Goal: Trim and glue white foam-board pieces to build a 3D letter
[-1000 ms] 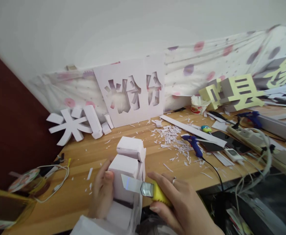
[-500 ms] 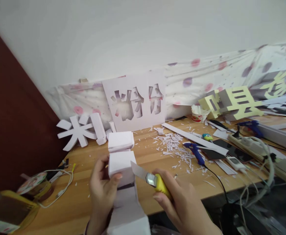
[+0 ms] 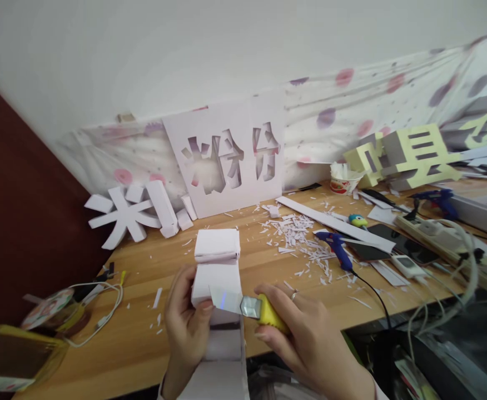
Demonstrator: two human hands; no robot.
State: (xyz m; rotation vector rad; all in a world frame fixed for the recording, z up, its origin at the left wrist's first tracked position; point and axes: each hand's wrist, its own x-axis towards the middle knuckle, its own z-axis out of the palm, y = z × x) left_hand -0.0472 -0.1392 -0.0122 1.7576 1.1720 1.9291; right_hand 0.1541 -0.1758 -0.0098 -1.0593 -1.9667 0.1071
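A white foam-board piece built of boxy blocks [image 3: 217,244] stretches from mid-table toward me. My left hand [image 3: 188,319] grips it from the left side, the thumb pressed on its near part. My right hand [image 3: 297,328] is closed around the yellow handle of a utility knife [image 3: 272,314]. The knife's wide blade [image 3: 223,300] points left and lies over the foam-board piece close to my left thumb. Whether the blade's edge touches the board, I cannot tell. The near end of the piece runs out of the bottom of the view.
Behind stand a white cut-out board [image 3: 227,194] and a white foam character [image 3: 129,214]. Paper scraps [image 3: 296,233], a long white strip [image 3: 310,214] and a blue glue gun [image 3: 336,248] lie right. A power strip [image 3: 431,236] with cables is farther right; a tape roll [image 3: 54,311] is left.
The blade has swung from the right edge of the foam-board piece to across it, near my left thumb. The view has shifted slightly, and small scraps now show on the table at left.
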